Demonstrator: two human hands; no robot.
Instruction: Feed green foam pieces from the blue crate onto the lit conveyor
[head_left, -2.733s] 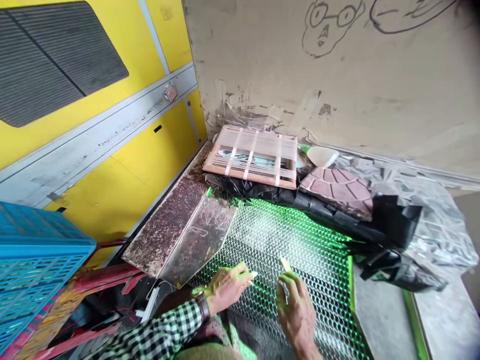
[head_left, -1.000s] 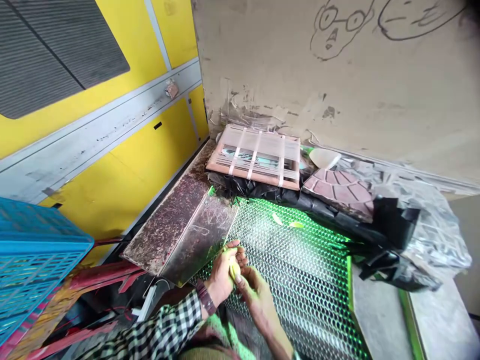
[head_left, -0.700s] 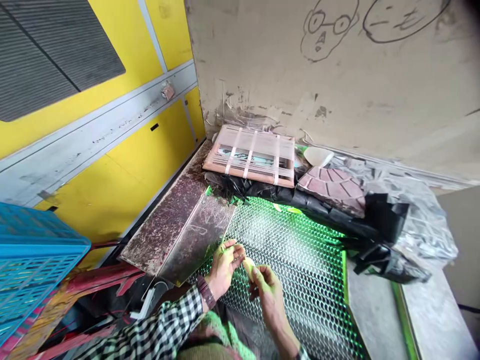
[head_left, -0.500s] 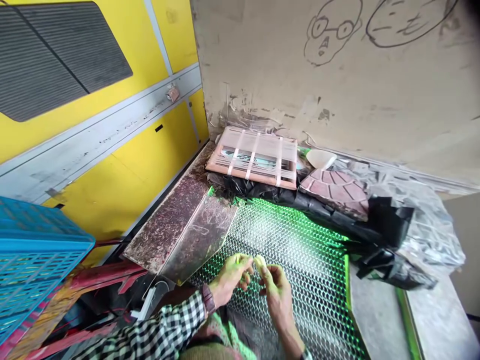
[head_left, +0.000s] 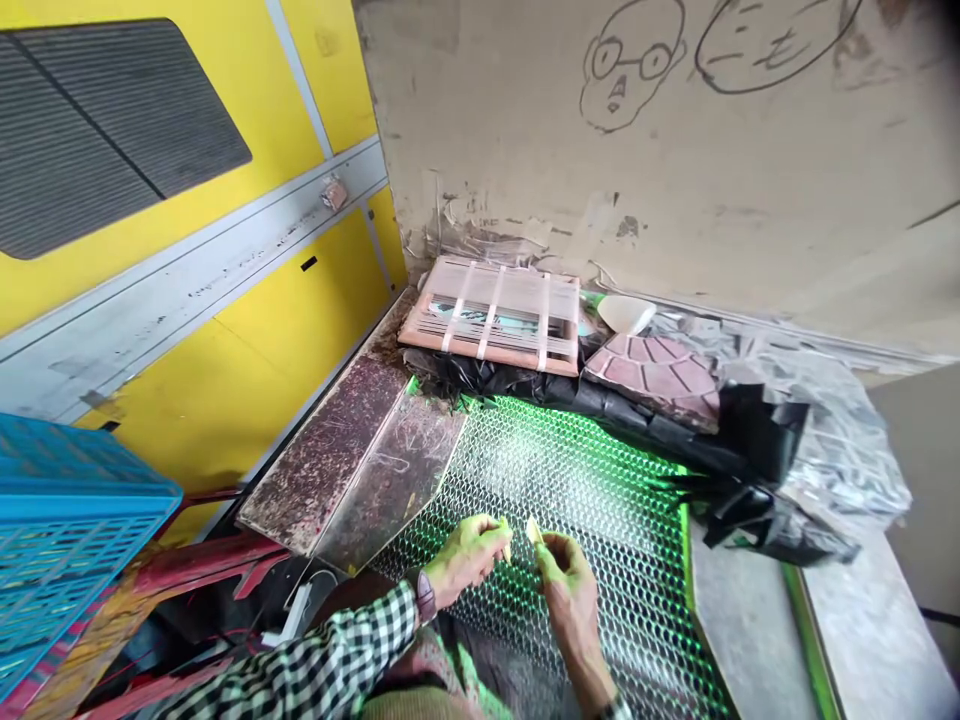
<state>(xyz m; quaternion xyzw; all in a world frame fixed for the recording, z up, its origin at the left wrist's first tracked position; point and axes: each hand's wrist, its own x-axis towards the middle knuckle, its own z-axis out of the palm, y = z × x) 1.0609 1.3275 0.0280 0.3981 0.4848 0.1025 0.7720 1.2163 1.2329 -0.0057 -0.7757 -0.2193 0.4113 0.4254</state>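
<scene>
Your left hand (head_left: 466, 562), fingers curled inward, pinched a thin sliver (head_left: 507, 541) at its fingertips, while your right hand (head_left: 568, 590) held a pale sliver (head_left: 534, 530) between thumb and forefinger. The two hands were close but not touching, poised above a hexagonal wire mesh (head_left: 600, 520) glowing green. Neither hand was spread, and they were not pressed together. What the slivers were made of could not be told at this size. As far as the scene showed, the work in hand was confined to those small pieces in your fingers. The wooden-framed bundle (head_left: 487, 315) sat with its pale straps on, unopened, beside black plastic sheeting (head_left: 645, 425) and a fan-patterned pink slab (head_left: 652, 372). A scratched, stained metal sheet (head_left: 390, 470) lay untouched by your left hand, and a blue plastic crate (head_left: 67, 500) stood farther left.
</scene>
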